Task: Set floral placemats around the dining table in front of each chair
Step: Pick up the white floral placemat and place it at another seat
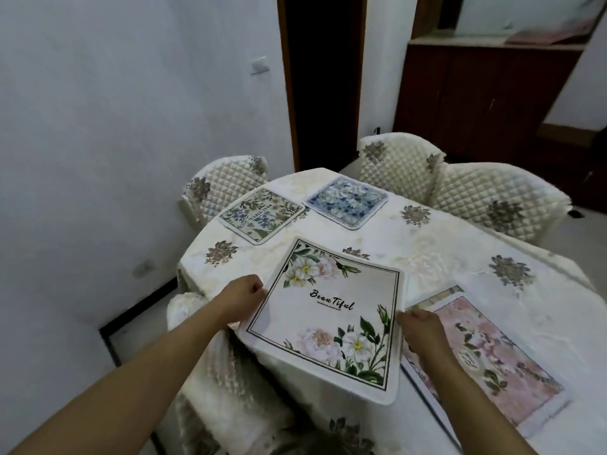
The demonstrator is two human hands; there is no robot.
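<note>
I hold a white placemat (pixel 331 318) printed with white flowers and the word "Beautiful" over the near left edge of the dining table (pixel 427 254). My left hand (pixel 243 298) grips its left edge and my right hand (pixel 422 328) grips its right edge. A green-and-blue floral placemat (pixel 261 213) lies flat at the far left in front of a quilted chair (pixel 218 187). A blue floral placemat (pixel 348 201) lies beside it at the far end. A pink floral placemat (pixel 492 359) lies on the table at my right, partly hidden by my right arm.
Two more quilted cream chairs (pixel 399 165) (pixel 499 200) stand at the far right side. Another covered chair (pixel 210 356) sits below the held mat at the near left. A white wall (pixel 115 126) is close on the left, with a dark doorway (pixel 323 77) and a wooden cabinet (pixel 486 93) behind.
</note>
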